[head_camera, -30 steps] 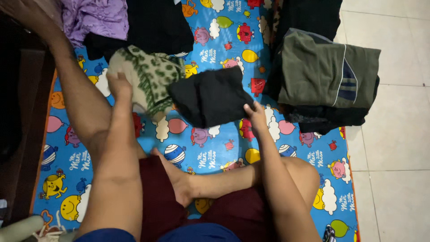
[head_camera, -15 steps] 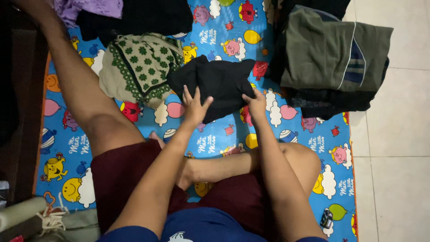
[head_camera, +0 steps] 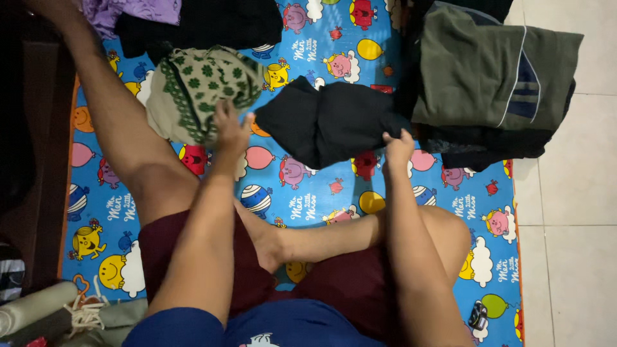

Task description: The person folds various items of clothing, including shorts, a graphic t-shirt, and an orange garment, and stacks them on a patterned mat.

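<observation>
Both hands: R hand (head_camera: 398,142) on blk garment (head_camera: 328,122).

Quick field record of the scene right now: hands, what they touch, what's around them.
left hand: open, resting on the edge of the green patterned cloth
right hand: pinching the edge of the black garment
surface: blue cartoon-print mat on tiled floor
nearby: olive folded garment on a dark pile to the right; purple cloth at top left
posture: seated, one leg stretched out, one folded
</observation>
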